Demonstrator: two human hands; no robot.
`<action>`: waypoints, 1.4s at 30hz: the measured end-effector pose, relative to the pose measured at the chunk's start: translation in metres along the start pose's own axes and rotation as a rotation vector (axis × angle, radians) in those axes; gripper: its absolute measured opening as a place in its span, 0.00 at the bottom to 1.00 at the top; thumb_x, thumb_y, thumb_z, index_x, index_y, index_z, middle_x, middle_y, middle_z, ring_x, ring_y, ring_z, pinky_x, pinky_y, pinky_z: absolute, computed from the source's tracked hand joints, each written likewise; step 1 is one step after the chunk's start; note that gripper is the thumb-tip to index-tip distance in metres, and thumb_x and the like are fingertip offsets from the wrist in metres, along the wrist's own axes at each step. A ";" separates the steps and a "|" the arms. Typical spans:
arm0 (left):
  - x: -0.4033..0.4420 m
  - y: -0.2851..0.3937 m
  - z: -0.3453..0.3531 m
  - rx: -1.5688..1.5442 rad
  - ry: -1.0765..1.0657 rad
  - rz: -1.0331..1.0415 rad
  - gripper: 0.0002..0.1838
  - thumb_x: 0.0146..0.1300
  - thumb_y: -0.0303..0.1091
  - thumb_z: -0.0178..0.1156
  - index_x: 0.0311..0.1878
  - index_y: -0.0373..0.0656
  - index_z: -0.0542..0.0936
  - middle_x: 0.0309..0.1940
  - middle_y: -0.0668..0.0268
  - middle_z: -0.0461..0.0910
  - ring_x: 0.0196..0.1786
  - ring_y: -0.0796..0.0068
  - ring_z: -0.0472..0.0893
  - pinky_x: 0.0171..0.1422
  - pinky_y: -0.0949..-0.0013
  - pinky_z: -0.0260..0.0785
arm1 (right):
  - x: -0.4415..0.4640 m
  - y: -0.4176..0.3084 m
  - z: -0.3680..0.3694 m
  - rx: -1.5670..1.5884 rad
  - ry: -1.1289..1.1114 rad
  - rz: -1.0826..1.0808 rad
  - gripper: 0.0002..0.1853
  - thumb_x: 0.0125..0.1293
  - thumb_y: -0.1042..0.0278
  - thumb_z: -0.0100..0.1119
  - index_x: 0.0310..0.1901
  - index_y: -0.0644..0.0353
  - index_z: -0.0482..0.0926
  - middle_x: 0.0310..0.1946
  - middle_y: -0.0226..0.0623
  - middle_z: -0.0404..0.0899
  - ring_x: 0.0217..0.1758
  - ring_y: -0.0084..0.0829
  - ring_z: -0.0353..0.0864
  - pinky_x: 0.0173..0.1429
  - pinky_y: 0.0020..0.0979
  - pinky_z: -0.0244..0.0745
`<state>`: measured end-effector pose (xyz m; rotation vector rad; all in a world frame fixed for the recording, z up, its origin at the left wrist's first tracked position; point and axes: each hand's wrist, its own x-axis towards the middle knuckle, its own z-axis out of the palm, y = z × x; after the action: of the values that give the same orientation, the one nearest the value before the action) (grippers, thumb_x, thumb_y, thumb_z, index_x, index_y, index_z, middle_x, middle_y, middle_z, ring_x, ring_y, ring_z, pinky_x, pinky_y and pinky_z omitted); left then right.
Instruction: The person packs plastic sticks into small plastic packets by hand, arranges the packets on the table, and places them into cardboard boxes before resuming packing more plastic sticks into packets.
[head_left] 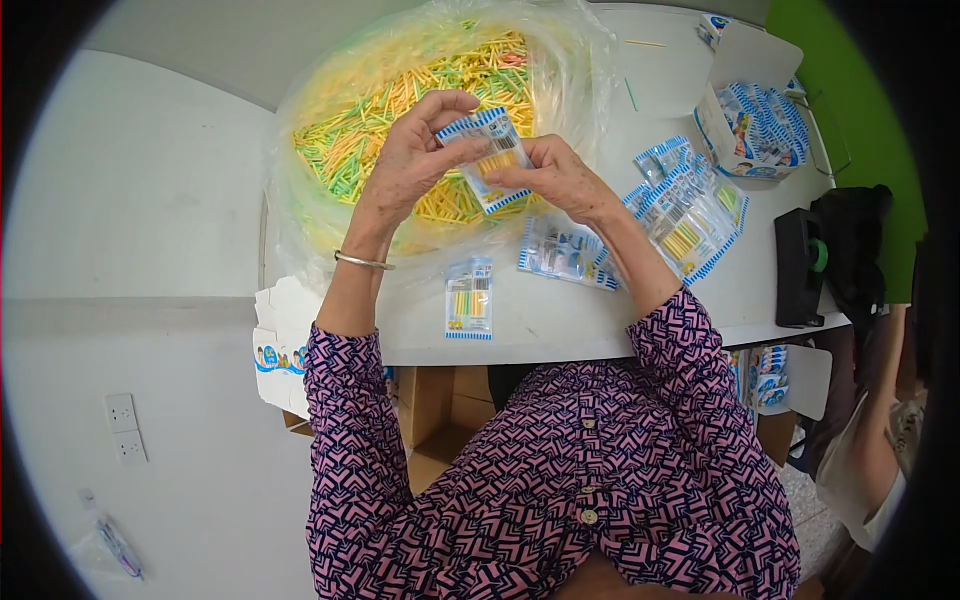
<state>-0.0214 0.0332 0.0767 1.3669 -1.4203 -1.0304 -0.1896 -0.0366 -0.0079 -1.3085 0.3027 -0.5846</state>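
Note:
Between my left hand [415,160] and my right hand [562,180], a small clear packet [498,172] with blue striped ends is held, with yellow sticks showing inside. Both thumbs press on its face. Beneath and behind the hands lies a big clear plastic bag [290,215] full of thin yellow, green and orange sticks [385,125]. One packet with colored sticks [468,302] lies flat near the table's front edge. Flat packets [565,252] lie beside my right forearm, and a pile of packets [690,225] spreads farther right.
An open box of packets [750,130] stands at the back right of the white table [560,335]. A black tape dispenser [798,268] stands at the right edge. Lower right are another box [808,380] and another person's arm [880,420]. White cardboard [285,330] is at left.

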 end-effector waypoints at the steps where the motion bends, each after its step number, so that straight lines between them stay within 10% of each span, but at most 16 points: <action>1: -0.001 0.000 0.000 -0.062 -0.008 -0.020 0.22 0.58 0.25 0.65 0.55 0.38 0.72 0.44 0.65 0.79 0.47 0.80 0.78 0.52 0.76 0.71 | 0.000 0.001 -0.002 -0.018 -0.003 0.025 0.15 0.62 0.64 0.64 0.45 0.65 0.82 0.37 0.32 0.84 0.39 0.19 0.81 0.48 0.22 0.74; 18: -0.032 -0.002 -0.013 0.191 -0.047 0.093 0.20 0.60 0.29 0.64 0.55 0.37 0.72 0.42 0.65 0.79 0.45 0.80 0.78 0.47 0.76 0.71 | -0.012 -0.010 -0.003 -0.100 -0.011 -0.055 0.14 0.62 0.64 0.65 0.43 0.67 0.83 0.37 0.31 0.84 0.40 0.17 0.78 0.44 0.22 0.72; 24: -0.099 -0.038 -0.025 0.236 -0.392 -0.315 0.17 0.59 0.23 0.62 0.52 0.37 0.74 0.44 0.66 0.79 0.47 0.77 0.79 0.50 0.73 0.73 | -0.069 -0.020 -0.029 -1.034 0.059 -0.032 0.11 0.60 0.63 0.63 0.35 0.65 0.79 0.30 0.34 0.79 0.34 0.29 0.75 0.41 0.27 0.71; 28: -0.120 -0.051 -0.013 0.656 -0.407 -0.326 0.17 0.59 0.26 0.63 0.51 0.37 0.74 0.42 0.60 0.80 0.45 0.69 0.81 0.49 0.68 0.72 | -0.091 0.008 -0.009 -1.520 0.060 -0.181 0.16 0.50 0.60 0.69 0.35 0.61 0.77 0.37 0.37 0.77 0.47 0.38 0.72 0.55 0.40 0.64; 30: -0.123 -0.048 -0.005 1.035 -0.114 0.077 0.17 0.58 0.29 0.63 0.50 0.36 0.74 0.40 0.54 0.80 0.43 0.60 0.81 0.48 0.64 0.72 | -0.090 0.017 -0.007 -1.528 0.093 -0.157 0.17 0.48 0.60 0.70 0.35 0.62 0.78 0.38 0.37 0.76 0.48 0.38 0.71 0.58 0.41 0.60; 42: -0.071 -0.021 0.034 0.681 -0.085 0.136 0.13 0.59 0.32 0.63 0.46 0.38 0.77 0.37 0.60 0.82 0.39 0.67 0.82 0.45 0.68 0.73 | -0.090 0.037 -0.023 -1.415 0.218 -0.245 0.11 0.52 0.67 0.66 0.37 0.59 0.79 0.36 0.34 0.74 0.46 0.36 0.71 0.58 0.40 0.57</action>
<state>-0.0485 0.1026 0.0437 1.6728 -2.0068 -0.5281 -0.2666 0.0006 -0.0595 -2.6697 0.8249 -0.7369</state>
